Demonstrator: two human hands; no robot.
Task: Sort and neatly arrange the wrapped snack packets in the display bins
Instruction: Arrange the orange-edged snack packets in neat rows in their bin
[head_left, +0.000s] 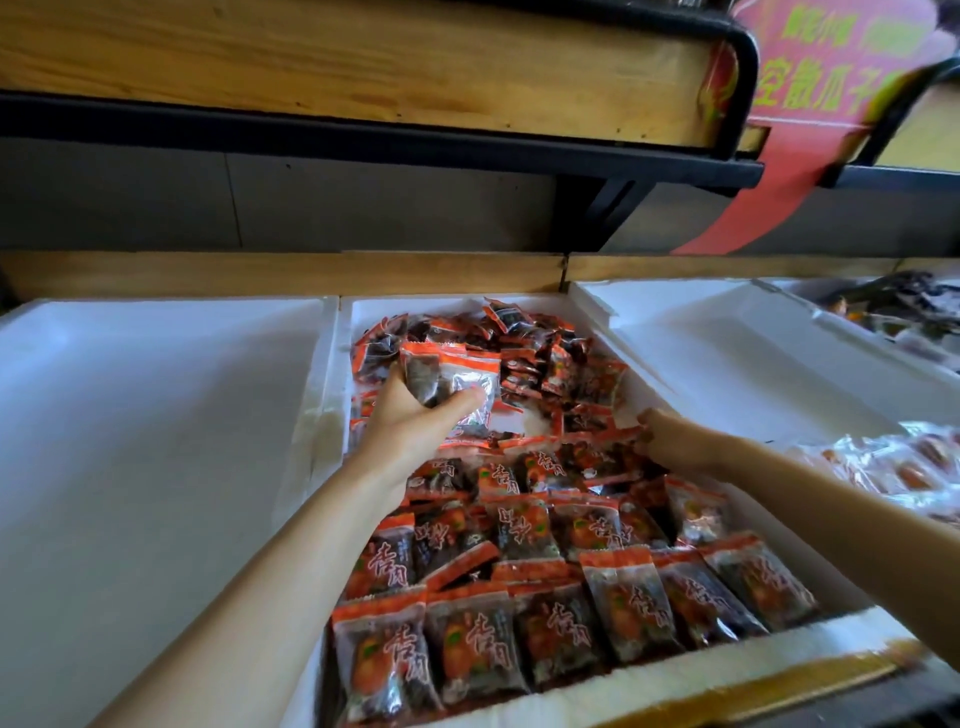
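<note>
A white foam bin in the middle holds many orange-and-dark wrapped snack packets. Those at the front lie in tidy overlapping rows; those at the back form a loose heap. My left hand is raised over the bin's middle and grips a small bunch of packets between thumb and fingers. My right hand reaches into the bin from the right, its fingers curled down onto packets near the bin's right wall; whether it holds one is hidden.
An empty white foam bin lies to the left, another to the right. Farther right are clear-wrapped orange snacks. A wooden shelf with a black frame overhangs the back, and a red banner hangs at top right.
</note>
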